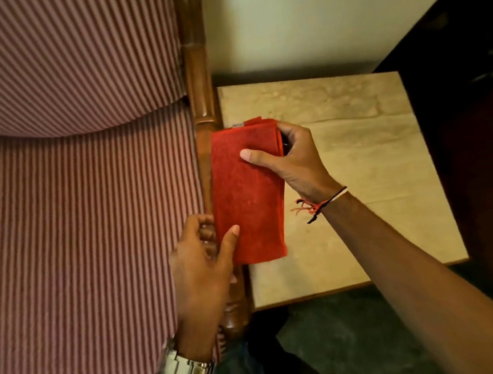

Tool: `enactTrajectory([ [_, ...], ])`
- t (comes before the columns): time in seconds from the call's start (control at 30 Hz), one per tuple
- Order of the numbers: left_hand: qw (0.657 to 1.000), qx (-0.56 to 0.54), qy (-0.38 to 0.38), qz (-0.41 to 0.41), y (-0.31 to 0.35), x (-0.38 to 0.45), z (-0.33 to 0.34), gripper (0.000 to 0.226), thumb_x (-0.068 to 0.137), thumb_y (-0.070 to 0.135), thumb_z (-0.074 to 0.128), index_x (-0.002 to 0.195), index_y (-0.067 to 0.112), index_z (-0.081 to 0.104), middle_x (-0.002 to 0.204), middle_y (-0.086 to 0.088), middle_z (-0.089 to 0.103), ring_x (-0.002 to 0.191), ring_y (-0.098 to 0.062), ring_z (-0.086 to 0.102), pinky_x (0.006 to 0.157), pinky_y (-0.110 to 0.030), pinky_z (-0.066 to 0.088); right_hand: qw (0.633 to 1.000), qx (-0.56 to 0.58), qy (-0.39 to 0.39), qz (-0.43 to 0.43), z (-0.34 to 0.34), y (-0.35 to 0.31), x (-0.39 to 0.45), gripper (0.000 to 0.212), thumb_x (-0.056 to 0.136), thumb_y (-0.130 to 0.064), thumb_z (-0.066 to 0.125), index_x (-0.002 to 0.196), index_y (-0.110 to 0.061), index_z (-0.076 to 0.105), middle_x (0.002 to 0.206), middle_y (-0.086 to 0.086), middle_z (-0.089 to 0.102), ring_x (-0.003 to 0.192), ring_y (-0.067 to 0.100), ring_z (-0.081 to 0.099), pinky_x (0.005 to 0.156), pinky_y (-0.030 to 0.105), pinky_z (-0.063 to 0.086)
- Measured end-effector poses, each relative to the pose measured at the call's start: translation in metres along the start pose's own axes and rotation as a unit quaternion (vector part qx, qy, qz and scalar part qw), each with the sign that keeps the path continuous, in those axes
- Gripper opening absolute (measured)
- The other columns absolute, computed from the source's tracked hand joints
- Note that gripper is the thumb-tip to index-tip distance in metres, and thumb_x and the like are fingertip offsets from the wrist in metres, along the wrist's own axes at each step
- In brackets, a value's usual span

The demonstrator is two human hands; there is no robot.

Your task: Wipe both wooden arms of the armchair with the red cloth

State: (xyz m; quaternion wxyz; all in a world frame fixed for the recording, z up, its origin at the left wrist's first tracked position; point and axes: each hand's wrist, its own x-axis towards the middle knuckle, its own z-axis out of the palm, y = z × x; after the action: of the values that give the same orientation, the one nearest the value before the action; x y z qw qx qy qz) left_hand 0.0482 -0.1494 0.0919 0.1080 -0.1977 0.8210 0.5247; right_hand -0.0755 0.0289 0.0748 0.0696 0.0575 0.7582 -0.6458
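The folded cloth (pixel 247 192) is held over the chair's wooden arm (pixel 200 101), beside the striped seat (pixel 87 215) and a pale side table (pixel 355 147). Its far end is pinched by the right hand (pixel 293 159), thumb on top and fingers underneath. Its near corner is gripped by the left hand (pixel 204 268), thumb on the cloth. For a good wipe, the cloth is best laid flat on the rail, wrapped round it and drawn along its length under steady pressure.

Pale stone-topped side table (pixel 355 153), cream wall (pixel 314 17) behind, dark cabinet (pixel 471 107) at right, grey floor (pixel 342 342)
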Motion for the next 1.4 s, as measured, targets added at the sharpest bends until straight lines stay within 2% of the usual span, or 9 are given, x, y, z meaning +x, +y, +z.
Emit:
enactTrajectory([
  [0.17,0.999,0.024,-0.012,-0.023,0.016,0.003,0.067,0.030,0.092,0.031,0.070,0.116,0.021,0.057,0.093,0.004,0.067,0.069,-0.005,0.068,0.057,-0.014,0.057,0.999,-0.001,-0.015,0.037,-0.057,0.026,0.014,0.040,0.085,-0.007,0.082,0.123,-0.006,0.071,0.111,0.005,0.077,0.097,0.009,0.076,0.080,0.023,0.062],
  [0.33,0.993,0.097,-0.028,-0.053,0.007,0.031,0.114,0.031,0.094,0.033,0.067,0.120,0.019,0.056,0.108,-0.005,0.067,0.093,-0.020,0.067,0.089,-0.040,0.060,0.995,-0.023,-0.047,0.080,-0.073,0.065,0.042,0.032,0.090,-0.009,0.078,0.122,-0.009,0.073,0.112,0.005,0.076,0.100,0.014,0.074,0.086,0.031,0.062],
  [0.5,0.984,0.134,-0.056,-0.100,-0.023,0.064,0.147,0.029,0.094,0.030,0.067,0.116,0.014,0.057,0.106,-0.011,0.069,0.099,-0.028,0.069,0.088,-0.046,0.059,0.975,-0.107,-0.065,0.185,-0.069,0.098,0.063,0.048,0.096,-0.019,0.072,0.140,-0.007,0.056,0.105,0.010,0.068,0.107,0.025,0.066,0.100,0.043,0.054],
  [0.7,0.961,0.244,-0.073,-0.109,-0.051,0.074,0.172,0.041,0.096,0.026,0.064,0.129,0.015,0.043,0.118,-0.011,0.064,0.103,-0.029,0.067,0.085,-0.046,0.060,0.903,-0.407,-0.072,0.120,-0.073,0.124,0.025,0.066,0.099,-0.022,0.063,0.157,-0.012,0.033,0.151,0.017,0.047,0.140,0.034,0.048,0.113,0.048,0.046],
  [0.8,0.937,0.344,-0.042,-0.035,-0.053,0.075,0.179,0.066,0.093,0.024,0.066,0.148,0.014,0.031,0.142,-0.014,0.047,0.126,-0.029,0.054,0.101,-0.042,0.054,0.843,-0.526,-0.114,0.002,-0.066,0.138,-0.010,0.067,0.100,-0.018,0.059,0.160,-0.011,0.030,0.165,0.018,0.033,0.151,0.034,0.036,0.118,0.047,0.043],
  [0.97,0.858,0.476,-0.175,0.080,-0.056,0.081,0.183,0.088,0.101,0.031,0.056,0.163,0.013,-0.003,0.171,-0.017,-0.006,0.158,-0.031,0.014,0.125,-0.043,0.030,0.783,-0.562,-0.258,0.069,-0.060,0.157,-0.032,0.089,0.101,-0.025,0.062,0.165,-0.015,0.002,0.174,0.013,-0.009,0.163,0.029,0.001,0.126,0.045,0.031],
  [1.13,0.828,0.491,-0.268,0.039,-0.036,0.096,0.173,0.095,0.095,0.028,0.063,0.163,0.013,-0.002,0.171,-0.015,-0.013,0.160,-0.031,0.005,0.121,-0.043,0.037,0.756,-0.587,-0.272,0.101,-0.054,0.132,-0.001,0.067,0.099,-0.027,0.058,0.160,-0.017,0.030,0.172,0.012,0.020,0.159,0.028,0.023,0.121,0.048,0.038],
  [1.23,0.834,0.461,-0.303,0.016,-0.001,0.109,0.160,0.085,0.095,0.021,0.060,0.162,0.009,0.010,0.170,-0.017,0.009,0.156,-0.033,0.021,0.121,-0.045,0.036,0.746,-0.586,-0.288,0.127,-0.055,0.096,0.022,0.063,0.097,-0.031,0.058,0.156,-0.021,0.037,0.164,0.012,0.035,0.154,0.031,0.030,0.120,0.050,0.035],
  [1.4,0.863,0.450,-0.189,0.130,0.069,0.127,0.116,0.075,0.098,0.023,0.053,0.161,0.010,0.014,0.168,-0.017,0.018,0.153,-0.034,0.026,0.117,-0.047,0.039,0.778,-0.583,-0.223,0.071,-0.060,0.022,0.049,0.073,0.097,-0.033,0.059,0.162,-0.022,0.025,0.170,0.015,0.022,0.159,0.031,0.020,0.122,0.050,0.032],
])
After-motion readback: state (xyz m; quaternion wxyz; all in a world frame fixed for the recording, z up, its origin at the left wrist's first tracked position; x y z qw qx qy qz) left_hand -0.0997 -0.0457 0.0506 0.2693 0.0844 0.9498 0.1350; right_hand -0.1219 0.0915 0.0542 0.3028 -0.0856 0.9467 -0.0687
